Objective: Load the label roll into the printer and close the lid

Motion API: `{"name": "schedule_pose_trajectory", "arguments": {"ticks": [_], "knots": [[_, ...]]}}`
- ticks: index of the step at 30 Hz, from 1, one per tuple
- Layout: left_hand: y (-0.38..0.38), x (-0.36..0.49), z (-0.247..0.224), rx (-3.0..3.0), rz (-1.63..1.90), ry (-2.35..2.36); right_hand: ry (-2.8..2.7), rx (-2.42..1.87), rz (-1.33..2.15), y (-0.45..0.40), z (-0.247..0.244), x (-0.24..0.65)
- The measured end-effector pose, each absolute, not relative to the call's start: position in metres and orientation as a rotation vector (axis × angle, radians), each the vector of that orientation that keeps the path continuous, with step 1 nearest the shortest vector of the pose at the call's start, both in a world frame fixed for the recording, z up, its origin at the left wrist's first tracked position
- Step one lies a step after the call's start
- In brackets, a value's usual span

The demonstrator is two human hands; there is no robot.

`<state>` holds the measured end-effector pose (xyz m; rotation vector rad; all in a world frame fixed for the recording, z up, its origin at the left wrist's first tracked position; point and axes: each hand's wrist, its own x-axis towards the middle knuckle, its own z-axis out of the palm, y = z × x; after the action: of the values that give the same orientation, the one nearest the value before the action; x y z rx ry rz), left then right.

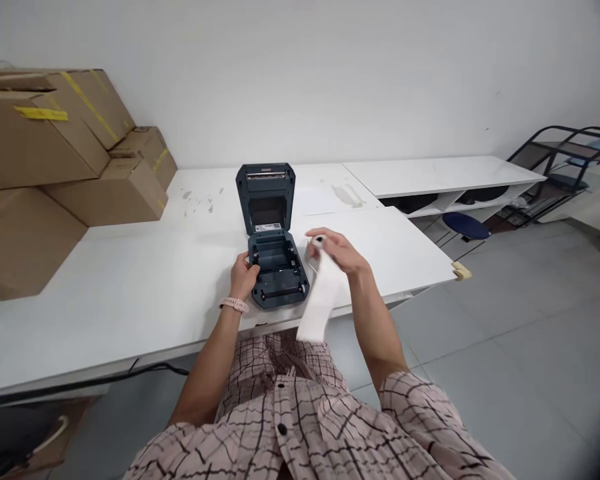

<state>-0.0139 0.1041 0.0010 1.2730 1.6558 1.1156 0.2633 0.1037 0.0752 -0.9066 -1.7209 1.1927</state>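
Note:
A dark label printer [279,270] stands on the white table with its lid [267,197] raised and its inner bay exposed. My left hand [243,276] grips the printer's left side, the thumb over the rim. To the right of the printer, my right hand [339,249] holds a white paper roll [319,241] with a dark hole in its end. A long strip of the paper hangs from it past the table's front edge, toward my lap. The roll is slightly blurred and partly covered by my fingers.
Several cardboard boxes [35,133] with yellow tape are stacked at the left of the white table [145,287]. A lower white shelf [440,175] runs along the wall at right, with a blue stool [466,225] before it. A black cable [145,371] hangs below the front edge.

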Motion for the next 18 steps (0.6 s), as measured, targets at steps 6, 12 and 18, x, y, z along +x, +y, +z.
{"name": "schedule_pose_trajectory", "arguments": {"ticks": [6,12,18], "knots": [[0.105,-0.012,-0.001,1.249,1.151,1.64,-2.354,-0.936,0.877,0.124,0.079,0.171],[0.106,-0.012,-0.006,1.24,1.181,1.616,-2.531,-1.049,0.607,0.1,0.047,0.17],[0.102,-0.011,-0.001,1.236,1.16,1.617,-2.432,-1.158,0.4,0.045,0.037,0.18]]}}
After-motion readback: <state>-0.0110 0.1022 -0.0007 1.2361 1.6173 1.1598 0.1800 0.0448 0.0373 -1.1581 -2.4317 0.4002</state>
